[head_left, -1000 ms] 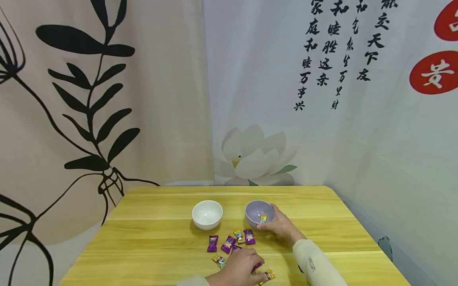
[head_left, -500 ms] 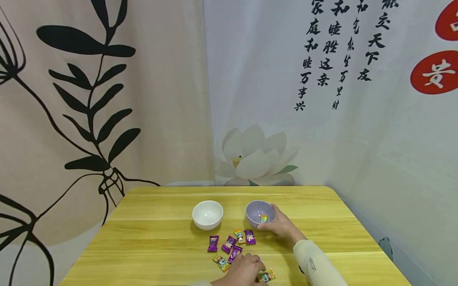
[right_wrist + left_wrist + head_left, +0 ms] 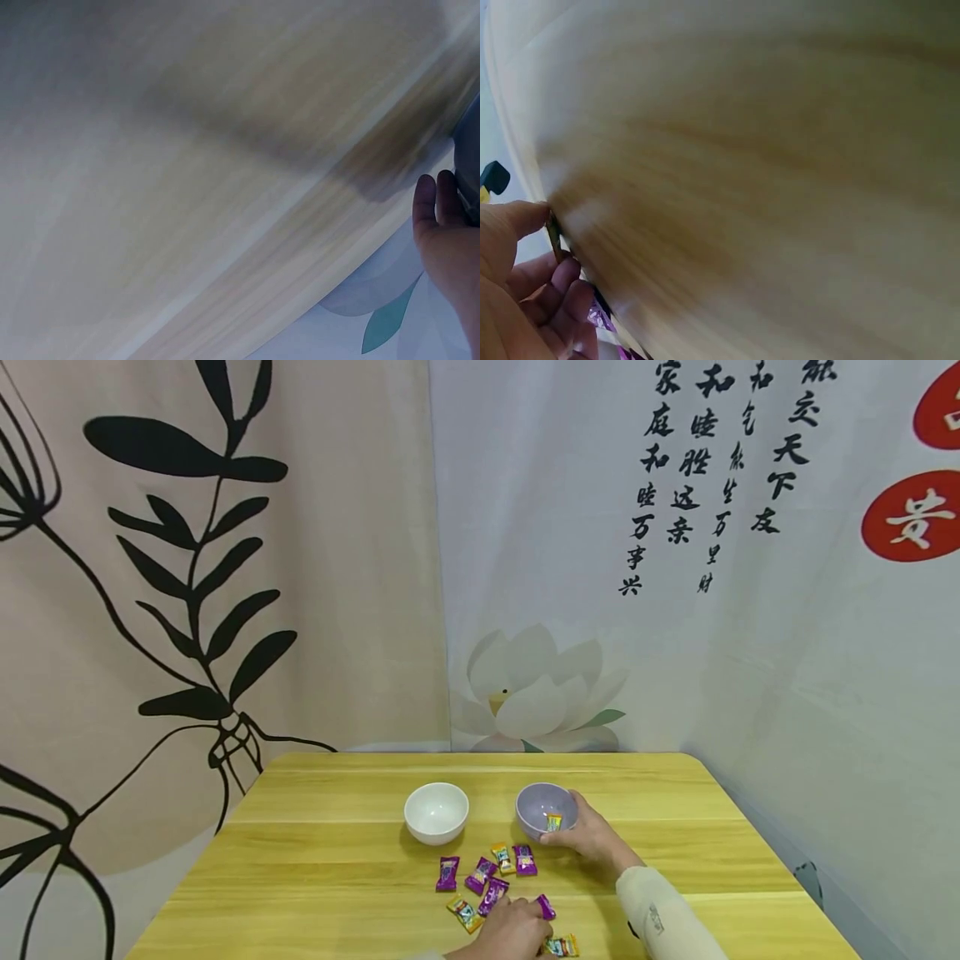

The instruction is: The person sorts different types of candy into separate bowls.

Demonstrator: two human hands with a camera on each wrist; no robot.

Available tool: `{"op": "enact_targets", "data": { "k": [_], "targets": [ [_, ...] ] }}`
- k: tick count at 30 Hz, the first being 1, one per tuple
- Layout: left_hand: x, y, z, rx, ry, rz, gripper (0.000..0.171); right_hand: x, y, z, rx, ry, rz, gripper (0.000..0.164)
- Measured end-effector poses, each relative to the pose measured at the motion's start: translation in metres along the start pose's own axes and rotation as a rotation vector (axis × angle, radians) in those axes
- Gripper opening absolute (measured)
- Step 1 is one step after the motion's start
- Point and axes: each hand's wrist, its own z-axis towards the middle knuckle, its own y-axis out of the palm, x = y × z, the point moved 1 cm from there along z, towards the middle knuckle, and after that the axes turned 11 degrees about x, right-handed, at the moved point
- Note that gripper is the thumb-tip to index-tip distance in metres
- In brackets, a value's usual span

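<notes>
Right fingers (image 3: 424,201) hold a purple bowl (image 3: 532,810) containing yellow candy (image 3: 553,822).

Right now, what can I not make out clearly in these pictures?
Head view: the left hand covers part of the purple wrapped candy to its right.
Left wrist view: that hand hides part of the yellow wrapped candy it pinches.
Head view: the right hand covers part of the round lilac bowl.
Right wrist view: the picture edge cuts off most of this bowl.
</notes>
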Motion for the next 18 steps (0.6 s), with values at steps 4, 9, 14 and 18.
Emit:
{"op": "enact_targets", "data": {
  "k": [4,9,14,18],
  "targets": [
    [0.0001,-0.0011,0.0002,-0.001,0.002,-0.008,0.021,0.0000,-0.0001,-0.0001,0.001,0.001,-0.007,0.119],
    [-0.0010,-0.0029,-0.0001,-0.009,0.001,-0.045,0.022,0.0003,-0.0002,-0.0003,0.001,0.007,-0.004,0.119],
    [-0.0042,-0.0042,-0.0010,0.011,0.008,-0.059,0.022,-0.0008,-0.0009,-0.0010,-0.002,0.012,0.001,0.119],
    [-0.0073,-0.0100,-0.0032,0.060,-0.004,-0.084,0.021,-0.0018,-0.0012,-0.0015,-0.006,0.015,0.013,0.119]
  ]
}}
